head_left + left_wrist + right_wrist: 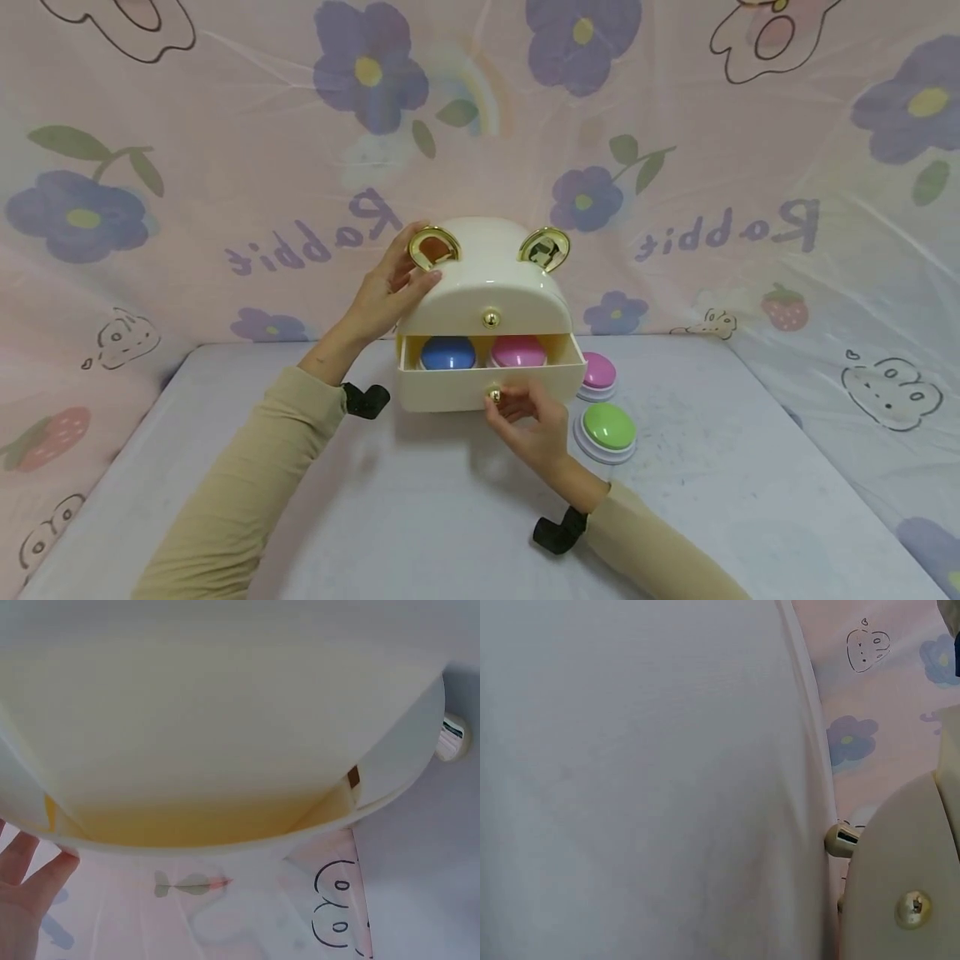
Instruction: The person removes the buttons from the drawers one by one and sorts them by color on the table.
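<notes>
A cream drawer box (491, 287) with gold-rimmed ears stands on the table. My left hand (382, 296) grips its left ear, thumb in front and fingers behind; part of that hand (30, 892) shows in the left wrist view. At the lower drawer (442, 392), my right hand (536, 429) pinches the gold knob (494, 396). This drawer is pulled out, with a blue push button (448, 354) and a pink push button (519, 352) inside. The upper drawer, with its own knob (491, 318), is closed. Neither hand shows in the right wrist view.
On the table right of the box lie a green push button (609, 427) on a white base and, partly behind the drawer, another pink push button (600, 371). A patterned cloth (480, 167) hangs behind the white tabletop (720, 500).
</notes>
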A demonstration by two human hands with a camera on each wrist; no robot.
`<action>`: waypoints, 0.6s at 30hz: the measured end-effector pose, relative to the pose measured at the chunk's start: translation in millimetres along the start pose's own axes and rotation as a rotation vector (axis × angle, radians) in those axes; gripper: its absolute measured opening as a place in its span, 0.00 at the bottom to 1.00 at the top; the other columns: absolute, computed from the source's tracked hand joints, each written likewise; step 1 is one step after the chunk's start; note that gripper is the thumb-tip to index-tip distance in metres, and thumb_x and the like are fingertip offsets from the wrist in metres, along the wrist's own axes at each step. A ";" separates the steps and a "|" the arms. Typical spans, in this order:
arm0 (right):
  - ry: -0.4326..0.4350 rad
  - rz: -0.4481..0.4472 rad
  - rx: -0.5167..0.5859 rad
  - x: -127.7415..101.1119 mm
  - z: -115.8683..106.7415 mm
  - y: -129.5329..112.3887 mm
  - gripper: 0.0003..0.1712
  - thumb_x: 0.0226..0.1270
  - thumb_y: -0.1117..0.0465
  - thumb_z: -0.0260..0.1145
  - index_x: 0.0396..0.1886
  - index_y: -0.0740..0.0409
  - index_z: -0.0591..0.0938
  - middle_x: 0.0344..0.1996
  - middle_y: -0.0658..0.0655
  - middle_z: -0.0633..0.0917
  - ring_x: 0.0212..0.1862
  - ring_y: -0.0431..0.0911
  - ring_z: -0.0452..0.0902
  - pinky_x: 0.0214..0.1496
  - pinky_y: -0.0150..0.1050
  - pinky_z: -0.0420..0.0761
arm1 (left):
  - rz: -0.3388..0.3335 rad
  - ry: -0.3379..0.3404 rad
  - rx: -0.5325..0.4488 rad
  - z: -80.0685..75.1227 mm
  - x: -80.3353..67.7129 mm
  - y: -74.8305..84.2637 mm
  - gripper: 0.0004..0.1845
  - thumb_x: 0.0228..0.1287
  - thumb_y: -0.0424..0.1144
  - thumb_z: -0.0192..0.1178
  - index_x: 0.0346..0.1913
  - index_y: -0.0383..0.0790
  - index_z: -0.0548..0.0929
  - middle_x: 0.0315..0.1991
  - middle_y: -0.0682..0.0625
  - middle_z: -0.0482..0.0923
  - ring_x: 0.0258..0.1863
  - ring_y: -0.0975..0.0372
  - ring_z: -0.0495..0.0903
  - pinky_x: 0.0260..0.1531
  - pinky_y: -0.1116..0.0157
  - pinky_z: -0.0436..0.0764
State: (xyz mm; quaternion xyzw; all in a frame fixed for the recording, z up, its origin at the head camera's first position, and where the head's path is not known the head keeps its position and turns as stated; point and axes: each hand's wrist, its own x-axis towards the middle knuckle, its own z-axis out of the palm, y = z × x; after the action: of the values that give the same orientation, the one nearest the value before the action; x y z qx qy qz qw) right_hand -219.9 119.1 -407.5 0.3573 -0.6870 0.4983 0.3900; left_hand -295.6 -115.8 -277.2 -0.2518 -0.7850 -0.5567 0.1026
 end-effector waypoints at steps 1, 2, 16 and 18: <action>-0.002 -0.008 0.006 -0.3 -0.9 -0.6 0.13 0.52 0.67 0.72 0.33 0.68 0.77 0.23 0.62 0.85 0.19 0.45 0.82 0.21 0.28 0.80 | 0.001 -0.003 0.004 -0.2 0.0 0.2 0.36 0.68 0.41 0.58 0.73 0.68 0.54 0.69 0.45 0.66 0.70 0.49 0.63 0.69 0.45 0.58; -0.003 -0.017 0.009 -0.7 -1.7 -1.5 0.13 0.54 0.65 0.72 0.32 0.68 0.77 0.22 0.62 0.85 0.19 0.45 0.81 0.21 0.27 0.79 | -0.001 -0.005 0.012 -0.6 -0.3 0.4 0.37 0.68 0.41 0.58 0.73 0.68 0.54 0.68 0.45 0.66 0.69 0.49 0.64 0.69 0.45 0.58; -0.041 -0.191 0.046 -8.3 -13.6 -13.1 0.16 0.62 0.60 0.68 0.29 0.72 0.77 0.20 0.62 0.83 0.18 0.44 0.81 0.20 0.25 0.78 | 0.006 -0.018 0.030 -1.2 -1.1 1.5 0.37 0.68 0.41 0.58 0.73 0.67 0.53 0.67 0.45 0.67 0.69 0.50 0.65 0.69 0.45 0.59; -0.040 -0.212 0.056 -9.2 -14.2 -13.4 0.16 0.61 0.60 0.68 0.29 0.73 0.77 0.20 0.63 0.83 0.18 0.44 0.81 0.20 0.25 0.78 | 0.007 -0.013 0.029 -1.4 -0.5 0.9 0.37 0.68 0.41 0.58 0.73 0.67 0.53 0.67 0.45 0.67 0.69 0.50 0.65 0.69 0.45 0.59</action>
State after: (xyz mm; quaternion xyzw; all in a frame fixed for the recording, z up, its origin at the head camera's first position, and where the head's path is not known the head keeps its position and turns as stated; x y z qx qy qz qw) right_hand -201.5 130.4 -407.5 0.4485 -0.6389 0.4661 0.4164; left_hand -294.9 -117.1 -276.2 -0.2568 -0.7928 -0.5431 0.1030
